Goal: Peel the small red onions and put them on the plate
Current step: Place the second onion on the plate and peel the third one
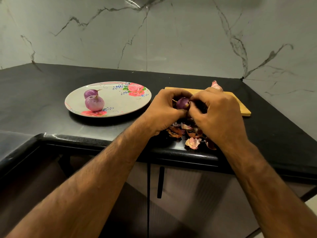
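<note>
Two peeled purple-red onions [94, 103] lie on the round floral plate [120, 107] at ten o'clock; left hand [164, 110] grips a third onion [182, 103], right hand [219, 115] pinches its skin; an unpeeled pink onion [216, 85] waits at one o'clock.

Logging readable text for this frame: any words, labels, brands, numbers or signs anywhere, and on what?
None: no readable text in this frame.
The plate carries only a printed pattern of roses and blue sprigs, no lettering.
The cutting board, the black counter, the marble wall and the cabinet door are unmarked.
The onion held by the left hand and right hand bears no sticker.
</note>
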